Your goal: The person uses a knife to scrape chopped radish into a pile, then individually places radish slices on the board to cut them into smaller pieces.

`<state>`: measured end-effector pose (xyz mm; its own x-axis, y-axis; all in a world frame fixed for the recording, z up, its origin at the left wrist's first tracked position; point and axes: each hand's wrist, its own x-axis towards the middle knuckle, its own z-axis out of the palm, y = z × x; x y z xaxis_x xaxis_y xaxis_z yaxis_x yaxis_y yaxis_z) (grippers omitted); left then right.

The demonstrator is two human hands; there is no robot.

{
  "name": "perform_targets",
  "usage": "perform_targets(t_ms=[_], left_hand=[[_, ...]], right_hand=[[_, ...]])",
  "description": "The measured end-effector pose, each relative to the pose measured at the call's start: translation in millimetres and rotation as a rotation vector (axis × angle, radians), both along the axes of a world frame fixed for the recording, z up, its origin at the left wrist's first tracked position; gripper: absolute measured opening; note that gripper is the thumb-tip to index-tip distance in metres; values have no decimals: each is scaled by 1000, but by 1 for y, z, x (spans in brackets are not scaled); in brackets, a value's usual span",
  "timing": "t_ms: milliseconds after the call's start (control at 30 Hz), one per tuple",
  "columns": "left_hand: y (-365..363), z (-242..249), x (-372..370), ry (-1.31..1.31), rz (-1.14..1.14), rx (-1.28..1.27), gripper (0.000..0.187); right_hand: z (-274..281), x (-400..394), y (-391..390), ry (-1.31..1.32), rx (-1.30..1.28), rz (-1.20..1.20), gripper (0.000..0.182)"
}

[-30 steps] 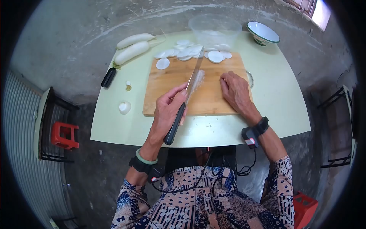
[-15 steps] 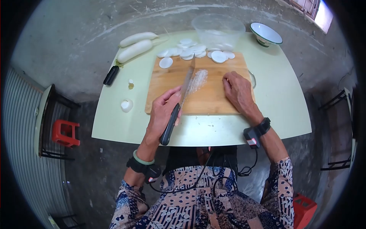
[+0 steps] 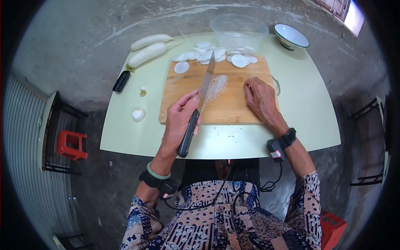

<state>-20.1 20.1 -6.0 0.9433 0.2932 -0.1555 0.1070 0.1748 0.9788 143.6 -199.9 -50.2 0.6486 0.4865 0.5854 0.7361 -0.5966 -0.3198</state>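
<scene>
My left hand (image 3: 179, 118) is closed around the base of a kitchen knife's blade, beside its black handle. The knife (image 3: 207, 81) points away from me, above the wooden cutting board (image 3: 179, 91). Just right of the blade lies a patch of small, pale chopped bits (image 3: 217, 86). At the board's right side rests my right hand (image 3: 261, 98), its fingers curled under; whatever may be in them is hidden. Thin white radish slices (image 3: 204, 54) overlap along the far edge, and one round slice (image 3: 181, 67) lies apart at the left.
Behind the board stands a clear plastic bowl (image 3: 239, 31) with slices by its base. A green-rimmed bowl (image 3: 291, 37) sits at the back right. Two whole white radishes (image 3: 148, 54), a black object (image 3: 121, 81) and a radish end (image 3: 138, 114) lie on the left.
The knife in my left hand has shifted slightly away from me and to the right, its tip now nearer the slices. My right hand stays in place.
</scene>
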Motion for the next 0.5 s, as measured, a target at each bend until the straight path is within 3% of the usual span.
perform_targets(t_ms=[500], left_hand=[[-8, 5, 16, 2, -57, 25, 50]], right_hand=[[-5, 1, -1, 3, -10, -18, 8]])
